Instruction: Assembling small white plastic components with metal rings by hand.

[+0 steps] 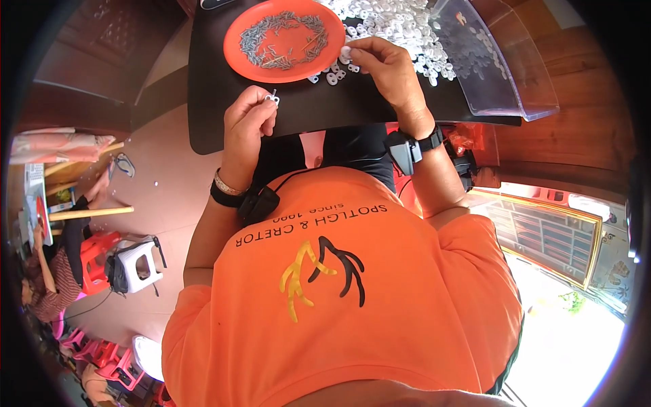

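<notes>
My left hand is closed over the near edge of the dark table, pinching a small white plastic clip with a grey screw standing up out of it. To the right, my right hand pinches another small white plastic piece beside the plate's rim. An orange-red plate lies between and beyond my hands. Grey screws form a loose ring in it, with a few yellowish ones among them. Heaped past my right hand are many white plastic clips, some scattered toward the plate.
The dark tabletop ends just before my body. At its right stands a clear plastic bin with some white pieces inside. On the floor at left are a white stool, a red stool and another person's arm.
</notes>
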`<state>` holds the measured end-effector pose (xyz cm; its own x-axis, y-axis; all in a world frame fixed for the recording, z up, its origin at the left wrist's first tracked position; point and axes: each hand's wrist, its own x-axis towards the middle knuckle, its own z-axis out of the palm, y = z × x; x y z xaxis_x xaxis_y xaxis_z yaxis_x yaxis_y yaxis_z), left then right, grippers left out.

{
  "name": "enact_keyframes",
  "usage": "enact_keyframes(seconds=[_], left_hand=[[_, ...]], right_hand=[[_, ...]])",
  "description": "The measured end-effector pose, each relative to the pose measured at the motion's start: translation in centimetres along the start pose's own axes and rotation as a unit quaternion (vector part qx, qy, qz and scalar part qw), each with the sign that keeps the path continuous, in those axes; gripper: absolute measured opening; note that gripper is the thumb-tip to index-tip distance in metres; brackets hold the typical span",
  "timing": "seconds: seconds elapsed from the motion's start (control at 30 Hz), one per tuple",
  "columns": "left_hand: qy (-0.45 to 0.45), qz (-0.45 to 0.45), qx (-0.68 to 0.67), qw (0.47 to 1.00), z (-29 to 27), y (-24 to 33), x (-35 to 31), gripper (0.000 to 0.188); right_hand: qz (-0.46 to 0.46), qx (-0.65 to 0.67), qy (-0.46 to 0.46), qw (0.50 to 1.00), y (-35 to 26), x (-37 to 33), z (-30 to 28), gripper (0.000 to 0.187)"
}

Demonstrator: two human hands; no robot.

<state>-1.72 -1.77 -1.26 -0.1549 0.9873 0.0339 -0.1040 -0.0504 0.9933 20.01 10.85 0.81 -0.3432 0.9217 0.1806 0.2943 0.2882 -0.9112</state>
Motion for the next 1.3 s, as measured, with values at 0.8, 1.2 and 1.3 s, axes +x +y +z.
enact_keyframes(seconds=[0.8,1.2,1.3], left_hand=[[-0.014,-0.009,0.004,1.000,1.1,1.5,-1.0,0.016],[-0.014,-0.010,0.026,1.000,1.1,1.6,-1.1,0.015],[-0.014,-0.007,0.034,0.999,1.2,1.7,-1.2,0.015]], right_hand=[[0.035,0.234,-0.181,0.955,-3.9,-2.8,5.0,0.014],[0.041,0.214,-0.162,0.962,-3.7,-3.0,5.3,0.013],[0.051,0.219,-0.160,0.961,-3.5,-2.9,5.3,0.014]])
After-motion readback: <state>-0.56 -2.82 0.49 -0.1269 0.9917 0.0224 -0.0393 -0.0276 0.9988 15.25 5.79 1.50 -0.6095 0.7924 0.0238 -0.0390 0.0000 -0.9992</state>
